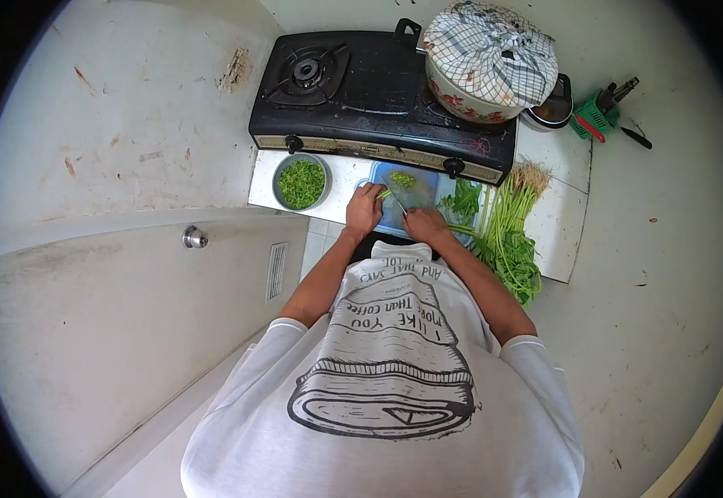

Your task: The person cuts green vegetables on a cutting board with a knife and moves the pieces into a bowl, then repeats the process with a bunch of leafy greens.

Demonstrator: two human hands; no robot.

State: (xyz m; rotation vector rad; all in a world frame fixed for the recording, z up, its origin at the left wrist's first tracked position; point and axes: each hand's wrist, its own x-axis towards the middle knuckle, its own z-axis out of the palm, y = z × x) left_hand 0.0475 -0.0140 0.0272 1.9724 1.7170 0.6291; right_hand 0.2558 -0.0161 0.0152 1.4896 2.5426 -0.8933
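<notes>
On a blue cutting board (424, 197) at the counter's front edge, my right hand (426, 226) is closed round the handle of a knife (395, 197), whose blade points up and to the left. My left hand (365, 209) is closed on green stalks (384, 194) at the board's left side, beside the blade. A small heap of chopped greens (402, 178) lies just beyond the knife. Leafy greens (463, 200) rest at the board's right side. Further right, a large bunch of long-stemmed greens (508, 217) with roots hangs partly over the counter edge.
A bowl (277, 184) of chopped greens stands left. Behind the board is a black gas stove (361, 124) bearing a large pot (475, 108) with a cloth-wrapped lid. A small pan (550, 113) and green basket (586, 124) with knives are at right.
</notes>
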